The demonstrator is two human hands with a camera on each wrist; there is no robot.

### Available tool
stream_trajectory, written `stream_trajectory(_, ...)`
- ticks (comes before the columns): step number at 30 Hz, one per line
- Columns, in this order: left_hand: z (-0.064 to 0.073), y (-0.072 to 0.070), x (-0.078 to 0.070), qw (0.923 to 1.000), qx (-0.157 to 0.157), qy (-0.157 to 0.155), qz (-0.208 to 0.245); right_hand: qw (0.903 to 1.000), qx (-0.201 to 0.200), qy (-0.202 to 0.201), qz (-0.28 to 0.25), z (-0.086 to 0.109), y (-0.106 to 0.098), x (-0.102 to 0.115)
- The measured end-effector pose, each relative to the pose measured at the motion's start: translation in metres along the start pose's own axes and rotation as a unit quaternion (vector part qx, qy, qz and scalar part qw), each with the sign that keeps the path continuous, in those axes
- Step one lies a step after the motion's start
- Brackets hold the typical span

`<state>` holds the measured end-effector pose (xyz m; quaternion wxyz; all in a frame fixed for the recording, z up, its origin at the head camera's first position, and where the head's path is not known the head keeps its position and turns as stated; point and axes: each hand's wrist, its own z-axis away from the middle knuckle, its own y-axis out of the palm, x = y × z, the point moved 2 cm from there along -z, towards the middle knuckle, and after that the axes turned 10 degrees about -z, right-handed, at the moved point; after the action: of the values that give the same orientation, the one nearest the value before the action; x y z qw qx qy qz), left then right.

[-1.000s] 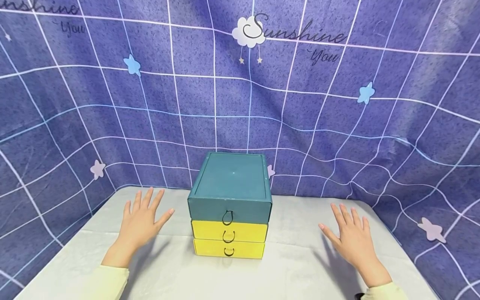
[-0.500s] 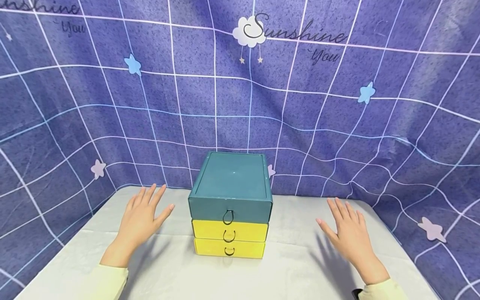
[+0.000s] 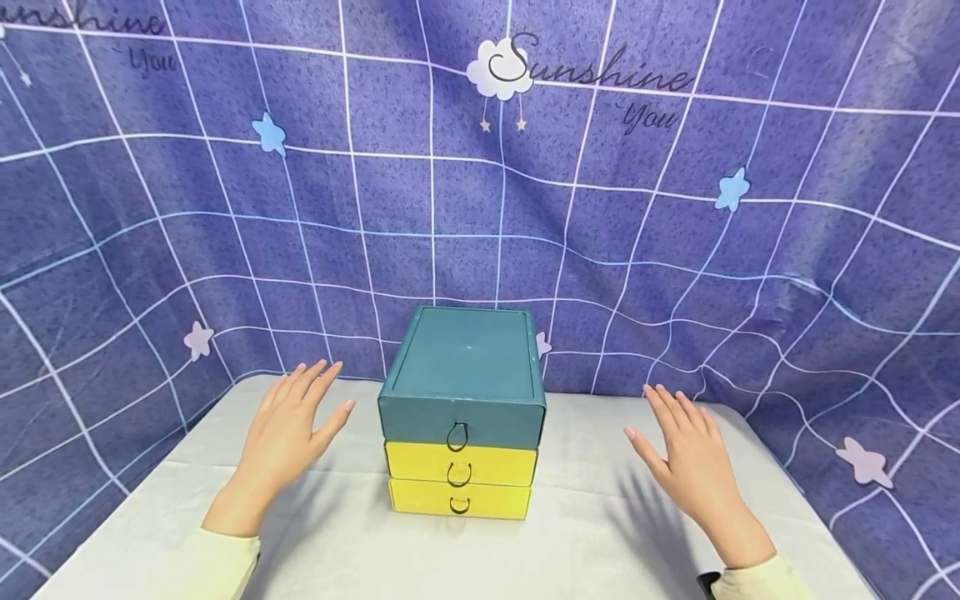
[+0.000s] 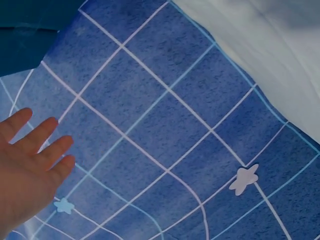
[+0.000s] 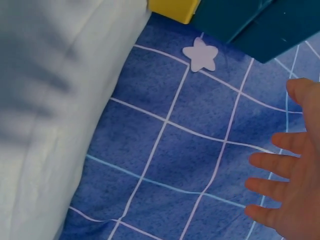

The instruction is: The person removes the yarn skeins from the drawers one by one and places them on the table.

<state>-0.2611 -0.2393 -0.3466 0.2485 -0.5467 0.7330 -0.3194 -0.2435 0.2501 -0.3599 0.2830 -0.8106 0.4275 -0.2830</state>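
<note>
The left hand (image 3: 281,442) hovers with straight, slightly parted fingers, gripping nothing; a flat palm on that side of the drawer box (image 3: 465,354) would brace it well, as it could slide on the pale tabletop (image 3: 592,525). In the middle, any front is best drawn by its black loop, such as the topmost loop (image 3: 457,451), pulled level toward the person so the tiers do not twist. The right hand (image 3: 693,462), likewise unclenched and holding nothing, could hook a loop with one finger or steady the other side.

The box stands upright between the hands, its teal tier above two yellow drawers (image 3: 461,463), all fronts looking closed. It lies right of the left hand, whose thumb seems the nearer one, and left of the right hand, farther off. Neither hand touches it; shadows suggest both are raised above the tabletop.
</note>
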Motion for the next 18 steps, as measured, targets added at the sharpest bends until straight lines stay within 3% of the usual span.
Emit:
stream_trajectory(11, -0.011, -0.016, -0.014, 0.9983, -0.049, 0.028, 0.015, 0.9973, -0.04, -0.06, -0.013, -0.012, -0.007, 0.02)
stream_trajectory(18, -0.017, -0.024, -0.025, 0.9968, -0.053, 0.042, 0.043, 0.9942, -0.058, -0.087, -0.025, -0.017, -0.012, 0.034)
